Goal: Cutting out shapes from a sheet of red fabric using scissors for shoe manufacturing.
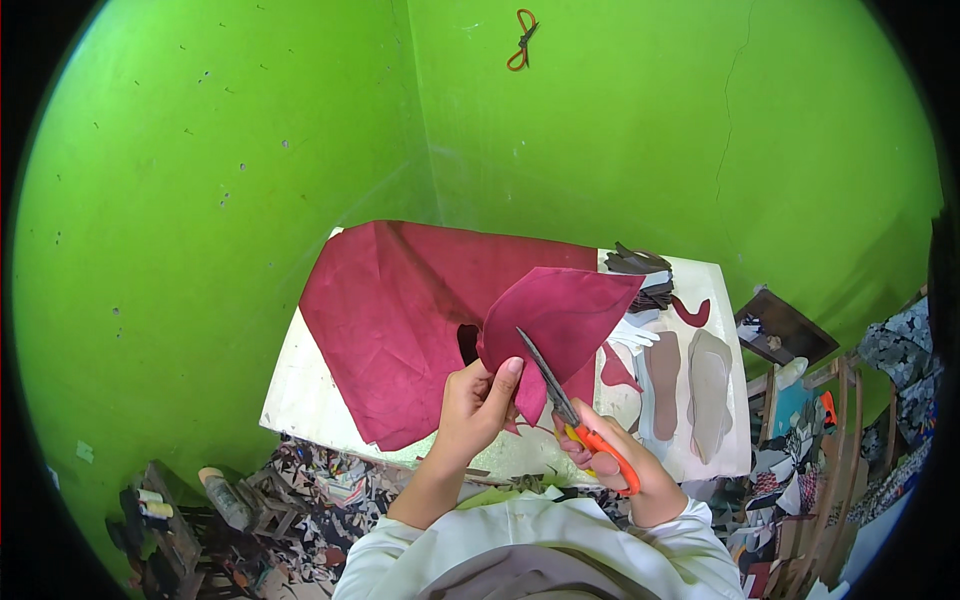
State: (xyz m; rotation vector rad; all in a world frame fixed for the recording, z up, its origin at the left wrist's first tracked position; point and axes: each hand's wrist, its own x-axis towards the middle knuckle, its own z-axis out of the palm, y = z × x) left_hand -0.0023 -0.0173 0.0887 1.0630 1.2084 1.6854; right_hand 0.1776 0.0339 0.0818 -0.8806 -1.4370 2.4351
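Cutting maroon leather over the surface.
Head view: the right hand (608, 458) closes its grip on orange-handled scissors (570, 408), blades pointing up-left into the maroon leather piece (560, 320); just left of the scissors, the left hand (480, 405) pinches that piece above the surface (300, 395).

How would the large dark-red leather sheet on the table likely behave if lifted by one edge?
The large dark-red leather sheet would probably flop and drape: it already lies creased, and the part pinched in the left hand curls over. It looks light for its spread. It seems unlikely to slip, given its matte surface. The right hand works orange-handled scissors into it.
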